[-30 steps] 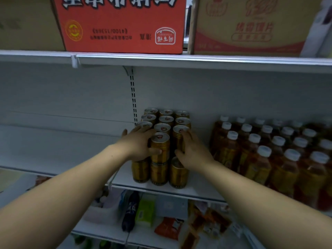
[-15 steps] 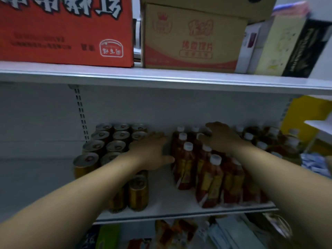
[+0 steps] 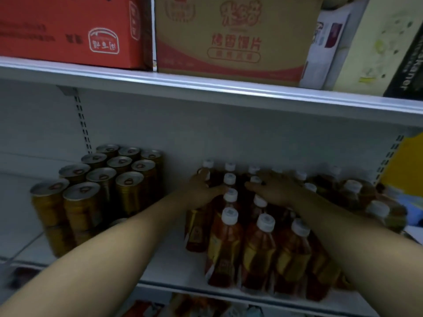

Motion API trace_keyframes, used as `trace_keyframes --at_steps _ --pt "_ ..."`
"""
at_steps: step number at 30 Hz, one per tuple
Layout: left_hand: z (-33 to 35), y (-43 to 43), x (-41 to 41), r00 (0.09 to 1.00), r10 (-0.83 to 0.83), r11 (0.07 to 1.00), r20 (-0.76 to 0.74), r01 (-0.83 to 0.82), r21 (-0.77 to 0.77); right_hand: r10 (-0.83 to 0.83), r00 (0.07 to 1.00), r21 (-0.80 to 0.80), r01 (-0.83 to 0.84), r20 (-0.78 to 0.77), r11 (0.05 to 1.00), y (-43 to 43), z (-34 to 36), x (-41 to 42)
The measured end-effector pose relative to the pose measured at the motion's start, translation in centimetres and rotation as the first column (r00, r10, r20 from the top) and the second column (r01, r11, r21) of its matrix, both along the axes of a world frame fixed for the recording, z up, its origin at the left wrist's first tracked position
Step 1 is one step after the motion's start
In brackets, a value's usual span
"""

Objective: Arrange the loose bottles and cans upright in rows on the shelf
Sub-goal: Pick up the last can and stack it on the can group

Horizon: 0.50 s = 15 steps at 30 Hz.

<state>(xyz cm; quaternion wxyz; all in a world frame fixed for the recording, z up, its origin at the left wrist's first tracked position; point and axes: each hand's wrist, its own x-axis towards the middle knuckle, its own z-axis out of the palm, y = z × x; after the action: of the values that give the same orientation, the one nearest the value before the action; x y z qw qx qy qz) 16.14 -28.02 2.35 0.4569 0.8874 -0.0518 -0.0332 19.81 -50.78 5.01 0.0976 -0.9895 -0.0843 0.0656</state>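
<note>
Several amber tea bottles [image 3: 261, 252] with white caps stand upright in rows on the white shelf [image 3: 174, 261], right of centre. My left hand [image 3: 201, 188] rests against the left side of the bottle block, fingers curved over a capped bottle in the leftmost row. My right hand [image 3: 272, 188] lies flat on top of the caps further right, fingers spread. Several gold cans [image 3: 100, 193] stand stacked in rows at the left, apart from both hands.
The upper shelf [image 3: 229, 94] hangs close above, carrying a red carton [image 3: 75, 30], a tan carton [image 3: 231, 42] and more boxes at the right. A yellow panel [image 3: 402, 163] borders the right end. Packets lie on the lower shelf below.
Both hands left the gold cans and moved right onto the bottles. The view swung right, and my hands now sit deeper among the bottle caps.
</note>
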Motion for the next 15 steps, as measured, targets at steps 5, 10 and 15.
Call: trace_keyframes --at_steps 5,10,15 --pt "-0.8 -0.8 -0.4 0.995 0.086 0.976 0.043 -0.075 -0.207 0.066 0.998 0.042 -0.065 -0.013 0.997 0.3 -0.9 0.6" --pt "-2.7 -0.7 -2.9 0.945 0.316 0.835 0.084 -0.235 -0.497 0.175 0.984 0.088 -0.177 0.029 0.980 -0.8 -0.6 0.5" --pt "-5.2 -1.5 -4.0 0.964 0.177 0.887 0.200 -0.068 -0.456 0.181 0.981 0.063 -0.185 0.064 0.981 -1.6 -1.7 0.0"
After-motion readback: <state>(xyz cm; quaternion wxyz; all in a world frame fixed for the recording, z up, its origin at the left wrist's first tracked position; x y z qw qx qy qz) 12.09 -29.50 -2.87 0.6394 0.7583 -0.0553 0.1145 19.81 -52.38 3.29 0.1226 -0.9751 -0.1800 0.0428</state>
